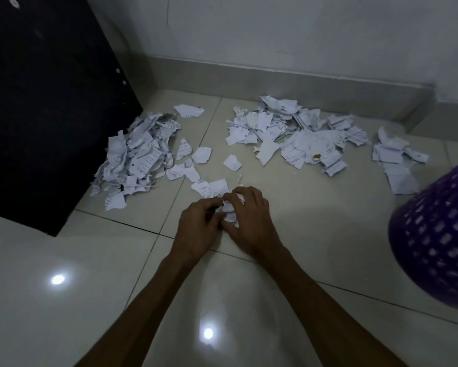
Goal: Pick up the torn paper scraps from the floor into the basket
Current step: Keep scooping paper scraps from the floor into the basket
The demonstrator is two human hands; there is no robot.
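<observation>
White torn paper scraps lie on the tiled floor in heaps: one heap (138, 157) at the left against a dark cabinet, a wider heap (296, 133) at the back, a smaller group (397, 160) at the right. Low over the middle of the floor, my left hand (198, 229) and my right hand (251, 221) meet. Between them they grip a small bunch of scraps (229, 209), fingers curled round it. More loose scraps (209, 188) lie just beyond the fingers. A purple perforated basket (439, 234) stands at the right edge, partly cut off.
A dark cabinet (50, 115) fills the left side, its corner on the floor. A white wall with a skirting strip (275, 80) closes the back. The glossy tiles near me show two light reflections.
</observation>
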